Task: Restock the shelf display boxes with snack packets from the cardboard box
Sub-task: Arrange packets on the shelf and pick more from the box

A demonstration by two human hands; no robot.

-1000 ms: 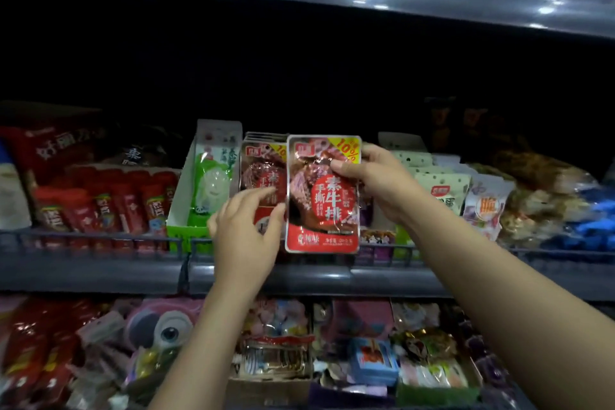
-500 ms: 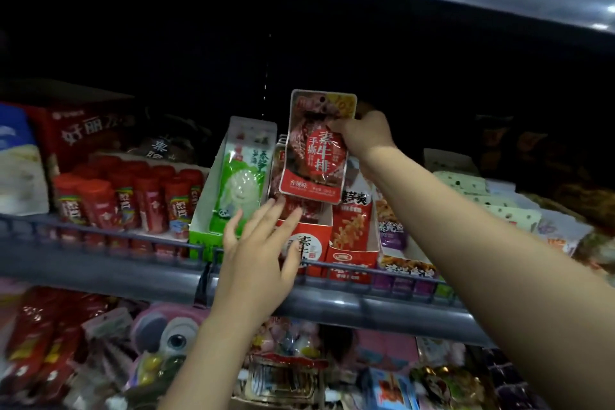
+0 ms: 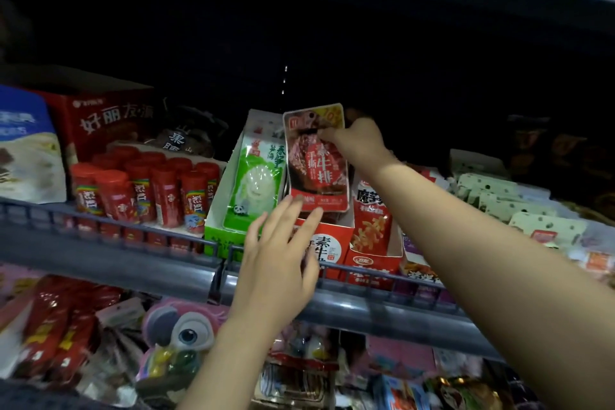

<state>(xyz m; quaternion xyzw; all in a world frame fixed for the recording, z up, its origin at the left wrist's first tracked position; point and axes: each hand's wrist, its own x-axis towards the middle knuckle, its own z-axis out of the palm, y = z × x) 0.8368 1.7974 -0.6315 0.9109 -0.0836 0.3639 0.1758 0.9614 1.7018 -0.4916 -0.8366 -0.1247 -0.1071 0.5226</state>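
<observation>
Pinching a glossy red packet (image 3: 316, 160) printed 素牛排 by its top corner, the right hand (image 3: 361, 140) holds it upright above the red cardboard display box (image 3: 327, 248) on the shelf (image 3: 109, 263). The left hand (image 3: 279, 263) is spread loose, fingertips at the packet's lower edge. Behind, everything sinks into darkness.

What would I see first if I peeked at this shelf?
Probably the red snack packet, held up in the middle by the right hand above its red display box. The left hand reaches up below it, fingers spread. To the left stands a bunch of red candy tubes.
</observation>
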